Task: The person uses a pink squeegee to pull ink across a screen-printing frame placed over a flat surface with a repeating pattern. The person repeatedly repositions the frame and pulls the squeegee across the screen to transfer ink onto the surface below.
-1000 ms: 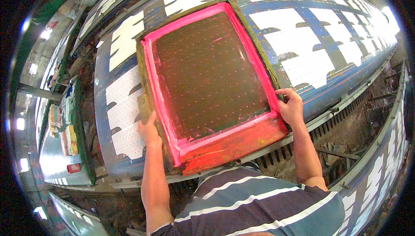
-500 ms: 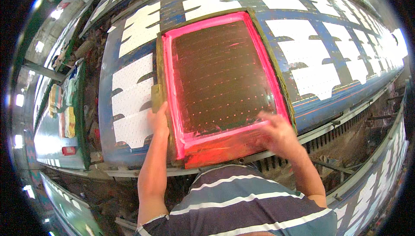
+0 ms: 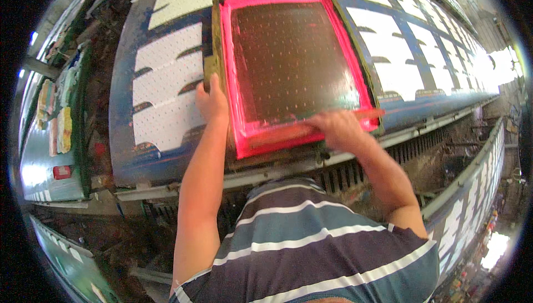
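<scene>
A screen-printing frame (image 3: 369, 81) lies on the long blue table, with a dark dotted mesh (image 3: 288, 58) bordered in bright pink. My left hand (image 3: 214, 100) is closed round the frame's left side, just below a small yellowish block (image 3: 209, 65). Along the near end of the screen lies a pink-stained squeegee (image 3: 277, 134), its right end reaching over the right corner. My right hand (image 3: 340, 129) grips it from above, right of its middle; motion blurs the fingers a little.
White cut fabric pieces (image 3: 166, 86) with small dots lie in rows on the blue table (image 3: 125, 81). A metal rail (image 3: 266, 175) runs along its near edge. Another table with folded cloths (image 3: 64, 131) stands at left, and one with white pieces (image 3: 472, 181) at lower right.
The whole scene has shifted upward in view. My right hand has moved slightly left and now rests over the squeegee at the near end. My left hand stays on the frame's left side.
</scene>
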The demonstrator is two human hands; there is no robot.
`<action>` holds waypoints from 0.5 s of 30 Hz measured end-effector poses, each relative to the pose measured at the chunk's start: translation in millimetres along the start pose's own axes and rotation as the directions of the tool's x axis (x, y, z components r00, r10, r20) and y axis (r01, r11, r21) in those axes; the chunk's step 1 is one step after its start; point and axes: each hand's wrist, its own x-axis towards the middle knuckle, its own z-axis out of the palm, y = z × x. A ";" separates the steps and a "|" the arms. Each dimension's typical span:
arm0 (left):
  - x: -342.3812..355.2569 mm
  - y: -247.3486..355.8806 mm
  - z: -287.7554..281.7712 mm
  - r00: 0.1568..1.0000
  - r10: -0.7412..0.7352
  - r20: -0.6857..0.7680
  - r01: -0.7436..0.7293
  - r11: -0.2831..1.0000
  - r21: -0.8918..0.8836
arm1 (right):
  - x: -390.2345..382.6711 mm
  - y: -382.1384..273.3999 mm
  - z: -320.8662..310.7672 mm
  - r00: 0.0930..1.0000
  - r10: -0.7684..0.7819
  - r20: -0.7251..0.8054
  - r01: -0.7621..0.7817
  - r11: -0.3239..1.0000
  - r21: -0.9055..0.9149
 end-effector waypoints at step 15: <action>-6.9 7.7 -0.7 0.998 0.055 0.023 -0.052 0.993 -0.105 | -30.9 -30.6 39.3 0.935 -0.014 -0.354 0.011 1.000 -0.010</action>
